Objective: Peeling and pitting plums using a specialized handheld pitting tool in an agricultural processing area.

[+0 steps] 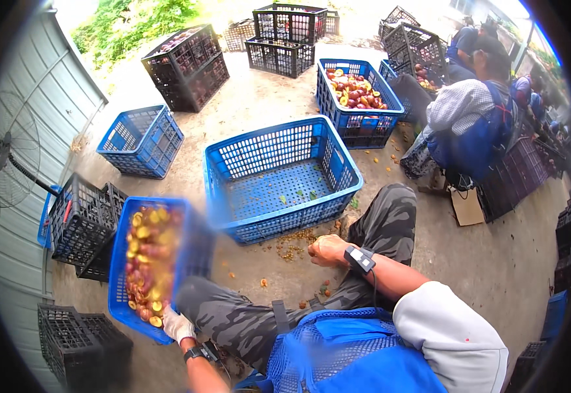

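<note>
Gloved left hand [178, 324] gripping, bare right hand [328, 250] loosely curled.

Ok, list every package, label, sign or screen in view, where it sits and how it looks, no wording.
Cardboard box: brown, open-topped, on the concrete floor beside the seated co-worker at right.
White label patch: small rectangle on the front wall of the blue fruit crate behind the empty one.
No signs or screens show.
</note>
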A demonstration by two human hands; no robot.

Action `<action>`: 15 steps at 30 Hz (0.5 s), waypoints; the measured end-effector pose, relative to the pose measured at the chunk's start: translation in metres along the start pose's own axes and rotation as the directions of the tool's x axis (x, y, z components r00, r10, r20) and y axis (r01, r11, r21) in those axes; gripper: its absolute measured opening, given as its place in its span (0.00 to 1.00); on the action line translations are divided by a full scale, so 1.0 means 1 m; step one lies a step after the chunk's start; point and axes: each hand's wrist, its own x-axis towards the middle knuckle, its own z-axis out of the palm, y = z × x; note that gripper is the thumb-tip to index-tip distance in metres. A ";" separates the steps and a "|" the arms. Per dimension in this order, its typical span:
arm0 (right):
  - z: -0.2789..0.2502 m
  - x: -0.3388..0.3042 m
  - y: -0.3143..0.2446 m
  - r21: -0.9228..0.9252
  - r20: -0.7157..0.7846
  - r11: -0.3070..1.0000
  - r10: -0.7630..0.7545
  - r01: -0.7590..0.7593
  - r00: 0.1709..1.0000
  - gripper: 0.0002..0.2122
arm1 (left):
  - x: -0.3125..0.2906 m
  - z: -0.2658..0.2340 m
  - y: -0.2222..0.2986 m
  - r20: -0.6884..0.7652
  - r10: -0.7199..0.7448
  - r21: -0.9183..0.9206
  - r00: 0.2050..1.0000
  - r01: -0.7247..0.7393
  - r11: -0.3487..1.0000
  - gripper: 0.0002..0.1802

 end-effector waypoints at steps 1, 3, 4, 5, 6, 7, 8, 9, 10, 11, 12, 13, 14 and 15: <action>-0.004 -0.001 0.001 -0.003 -0.014 1.000 -0.008 0.008 1.000 0.11 | 0.002 0.003 -0.002 0.002 -0.004 -0.012 1.000 0.004 1.000 0.11; 0.001 0.009 -0.009 -0.044 0.017 0.999 -0.013 0.013 1.000 0.12 | -0.013 -0.016 -0.013 -0.028 -0.060 -0.015 0.998 0.060 0.998 0.11; 0.003 0.020 -0.021 -0.038 0.044 0.998 -0.043 0.045 0.998 0.12 | -0.020 -0.025 0.005 -0.095 -0.125 0.012 0.988 0.127 0.992 0.11; 0.003 0.017 -0.011 -0.034 -0.015 0.995 -0.095 0.095 0.995 0.09 | -0.008 -0.018 0.037 -0.189 -0.185 0.035 0.964 0.195 0.980 0.11; 0.000 0.004 0.001 0.023 -0.021 0.998 -0.053 0.054 0.998 0.09 | 0.003 -0.008 0.064 -0.283 -0.249 0.051 0.926 0.273 0.961 0.11; 0.001 -0.001 0.018 0.071 -0.027 0.996 -0.053 0.054 0.998 0.11 | 0.032 -0.003 0.097 -0.383 -0.285 0.068 0.878 0.335 0.940 0.11; -0.005 -0.006 0.019 0.074 -0.048 0.995 -0.059 0.063 0.997 0.12 | 0.046 -0.003 0.115 -0.462 -0.311 0.077 0.831 0.387 0.919 0.11; -0.007 -0.004 0.022 0.048 -0.036 0.996 -0.071 0.073 0.997 0.12 | 0.051 0.001 0.121 -0.511 -0.337 0.058 0.791 0.423 0.904 0.11; -0.014 -0.005 0.009 0.117 -0.028 0.993 -0.027 0.030 0.999 0.12 | 0.046 -0.006 0.118 -0.549 -0.364 0.033 0.752 0.455 0.890 0.12; -0.013 0.000 0.007 0.100 -0.032 0.994 -0.046 0.049 0.998 0.11 | 0.043 -0.008 0.115 -0.577 -0.388 0.004 0.718 0.478 0.878 0.12; -0.009 0.004 0.008 0.073 -0.056 0.995 -0.060 0.064 0.997 0.10 | 0.036 -0.012 0.112 -0.604 -0.410 -0.017 0.683 0.503 0.864 0.12; -0.007 0.008 0.007 0.051 -0.083 0.996 -0.071 0.076 0.994 0.10 | 0.029 -0.013 0.111 -0.626 -0.429 -0.036 0.651 0.525 0.850 0.12; -0.012 0.008 0.001 0.059 -0.181 0.992 -0.098 0.111 0.979 0.08 | 0.024 -0.014 0.110 -0.648 -0.449 -0.057 0.615 0.549 0.834 0.12; -0.010 0.014 0.013 0.073 -0.323 0.979 -0.157 0.190 0.933 0.07 | 0.029 -0.009 0.112 -0.666 -0.461 -0.081 0.586 0.558 0.826 0.12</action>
